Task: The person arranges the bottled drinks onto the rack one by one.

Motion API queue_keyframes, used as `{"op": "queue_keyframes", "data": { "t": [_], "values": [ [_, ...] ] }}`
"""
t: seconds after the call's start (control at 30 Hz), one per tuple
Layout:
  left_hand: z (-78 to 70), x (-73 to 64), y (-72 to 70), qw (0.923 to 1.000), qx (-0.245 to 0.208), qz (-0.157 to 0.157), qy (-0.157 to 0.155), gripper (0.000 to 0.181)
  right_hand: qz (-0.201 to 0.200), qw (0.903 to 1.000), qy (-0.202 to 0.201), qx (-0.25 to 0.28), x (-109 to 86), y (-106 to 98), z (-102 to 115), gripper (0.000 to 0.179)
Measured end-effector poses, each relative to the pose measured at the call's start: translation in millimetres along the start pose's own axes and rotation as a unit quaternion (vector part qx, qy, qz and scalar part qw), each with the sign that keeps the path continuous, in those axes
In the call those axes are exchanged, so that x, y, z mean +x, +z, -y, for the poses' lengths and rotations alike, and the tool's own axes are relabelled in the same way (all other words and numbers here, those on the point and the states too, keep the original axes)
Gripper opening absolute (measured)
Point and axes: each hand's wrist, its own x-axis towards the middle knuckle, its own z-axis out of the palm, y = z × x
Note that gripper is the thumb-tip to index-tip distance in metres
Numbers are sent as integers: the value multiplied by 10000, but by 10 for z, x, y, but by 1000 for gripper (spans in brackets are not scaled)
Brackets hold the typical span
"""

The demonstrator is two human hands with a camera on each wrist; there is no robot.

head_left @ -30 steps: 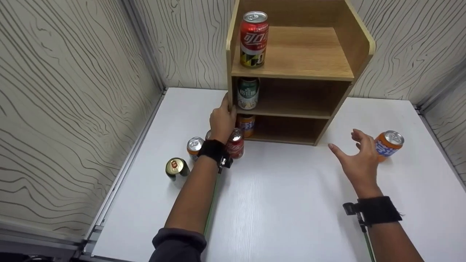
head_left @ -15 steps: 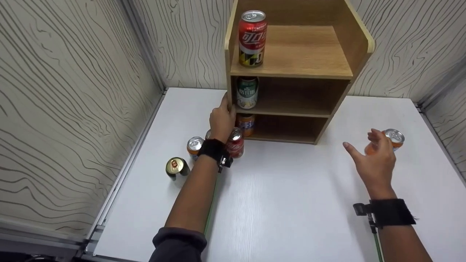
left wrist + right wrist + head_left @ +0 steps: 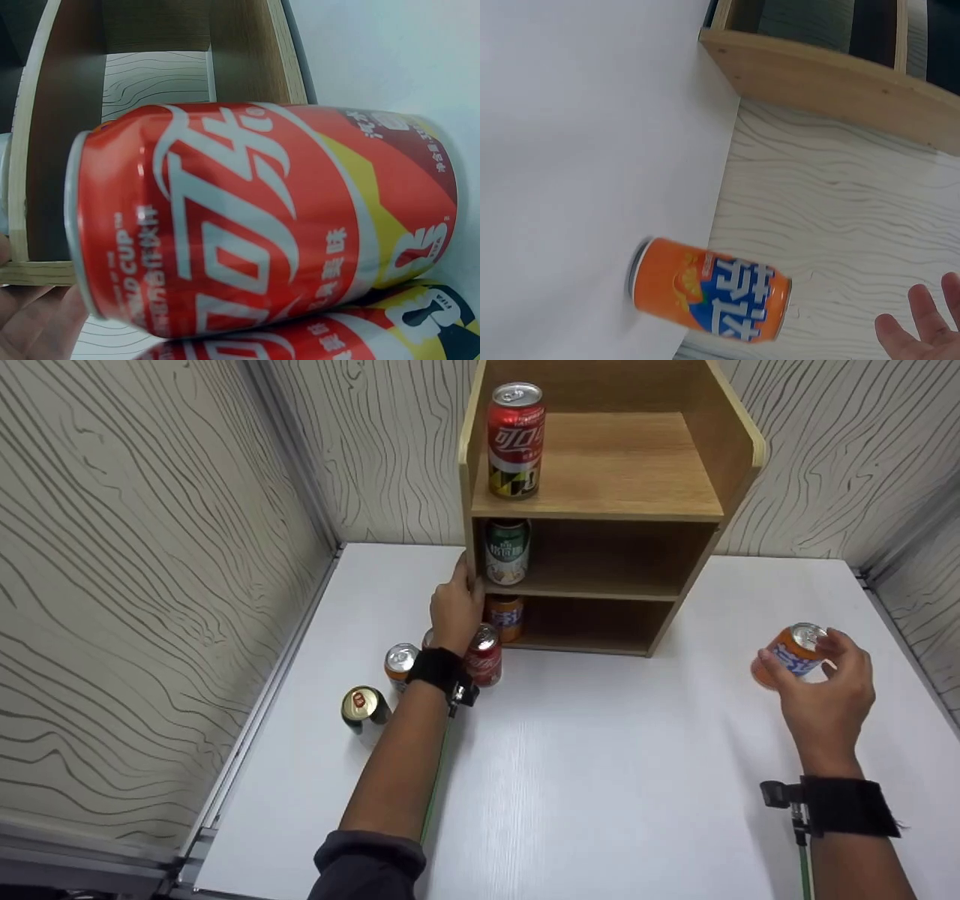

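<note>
One orange can: stood upright on the tabletop, well apart from the right side of the wooden shelf unit; white lettering on blue is shown.
Right grip: spread wide about the orange can, thumb to its left and fingers to its right; in the right wrist view the fingers are seen apart from it, and nothing is gripped.
Left grip: pinched on the left front edge of the wooden shelf unit.
Shelf levels: an upper red can is carried on top, a green-and-white can in the middle, a second orange can at the bottom, all set at the left.
Left tabletop: a lower red can is placed near the unit; farther out, a third orange can and a gold-lidded can; another can is mostly hidden by the left grip.
</note>
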Motion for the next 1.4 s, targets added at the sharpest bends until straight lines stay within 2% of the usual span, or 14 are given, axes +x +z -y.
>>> {"op": "queue_keyframes", "data": {
  "t": [0.37, 0.73, 1.07, 1.27, 1.4],
  "values": [
    [-1, 0, -1, 10000, 13, -28, -10, 48, -278, 9983, 293, -413, 48, -144, -126, 75],
    [3, 3, -5, 9999, 64, -86, 83, 48, -512, 9941, 882, -379, 170, -236, -231, 73],
    [7, 2, -3, 9999, 162, -18, 18, 48, -456, 9896, 1319, -337, 208, -238, -381, 74],
    [11, -2, -9, 9998, 181, -35, 18, 48, -211, 9830, 1778, -408, 223, -203, -406, 75],
    [16, -3, -8, 9999, 130, -16, 32, 48, -58, 9808, 1890, -476, 252, -176, -464, 77]
  ]
}}
